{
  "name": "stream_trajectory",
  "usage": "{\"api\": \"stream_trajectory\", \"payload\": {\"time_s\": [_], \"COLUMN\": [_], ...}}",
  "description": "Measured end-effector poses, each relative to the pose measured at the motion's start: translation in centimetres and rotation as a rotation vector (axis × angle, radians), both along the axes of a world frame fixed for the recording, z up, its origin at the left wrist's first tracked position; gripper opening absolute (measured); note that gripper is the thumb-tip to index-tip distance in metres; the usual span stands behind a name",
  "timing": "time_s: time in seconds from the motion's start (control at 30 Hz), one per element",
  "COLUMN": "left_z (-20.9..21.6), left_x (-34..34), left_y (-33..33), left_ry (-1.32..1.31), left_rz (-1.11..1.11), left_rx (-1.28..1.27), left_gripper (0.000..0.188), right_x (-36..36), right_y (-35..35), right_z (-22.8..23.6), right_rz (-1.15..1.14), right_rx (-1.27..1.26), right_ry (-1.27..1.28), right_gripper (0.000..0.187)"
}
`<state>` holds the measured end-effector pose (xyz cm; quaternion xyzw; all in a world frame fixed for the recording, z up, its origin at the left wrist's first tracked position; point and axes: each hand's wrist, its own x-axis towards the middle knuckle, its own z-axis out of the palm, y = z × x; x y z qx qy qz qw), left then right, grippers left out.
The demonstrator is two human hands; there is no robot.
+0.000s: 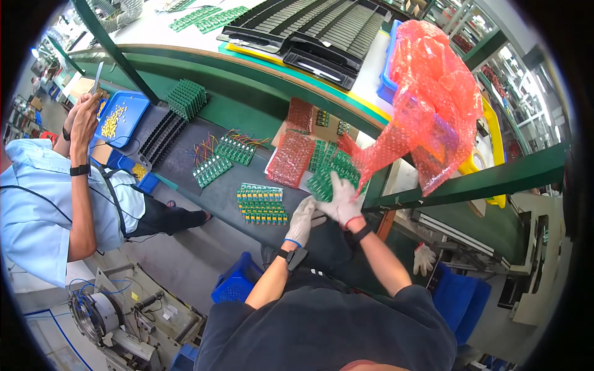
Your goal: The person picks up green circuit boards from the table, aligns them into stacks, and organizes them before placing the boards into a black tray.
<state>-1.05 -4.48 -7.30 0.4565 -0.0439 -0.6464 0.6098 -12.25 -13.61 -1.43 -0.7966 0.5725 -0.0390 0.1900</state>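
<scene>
My right hand [341, 201], in a white glove with a red cuff, grips the near edge of a green circuit board panel [331, 178], fingers lying over its face. Beside its lower left corner is my left hand [301, 221], gloved in white with a blue cuff; its fingers look stretched and slightly apart, with nothing visible in them. More green circuit boards [323, 154] lie just beyond, partly covered by the panel. Left of them rests a flat red bubble-wrap piece [291, 157]. Rows of boards with yellow parts [262, 204] sit on the dark bench left of my hands.
A large red bubble-wrap sheet [436, 93] hangs from the upper shelf at right. Boards with coloured wires [235, 149], a black rack [162, 139] and a blue tray [127, 114] stand leftward. A co-worker [62, 198] works at the left. A green rail [470, 179] crosses at right.
</scene>
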Motion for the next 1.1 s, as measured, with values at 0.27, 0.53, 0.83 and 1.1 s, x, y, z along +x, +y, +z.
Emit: {"api": "stream_trajectory", "payload": {"time_s": [0.27,0.53,0.83,1.1], "left_z": [0.3,6.2,2.7,7.5], "left_x": [0.0,-1.6,-0.9,-1.7], "left_y": [1.0,1.6,2.7,2.1], "left_ry": [-0.355,-0.492,-1.333,-0.826], "left_rz": [-0.044,-0.290,-0.256,-0.387], "left_rx": [-0.082,-0.053,-0.581,-0.200], "left_gripper": [0.031,0.034,0.032,0.034], "right_x": [-2.9,-5.3,-4.9,-6.8], "right_y": [6.9,7.9,10.4,9.9], "right_z": [-5.4,-1.7,1.0,-1.0], "right_rz": [-0.285,-0.299,-0.451,-0.374], "right_rx": [0.118,0.205,0.331,0.272], "right_ry": [-1.116,-1.131,-1.374,-1.364], "right_gripper": [0.054,0.036,0.040,0.035]}}
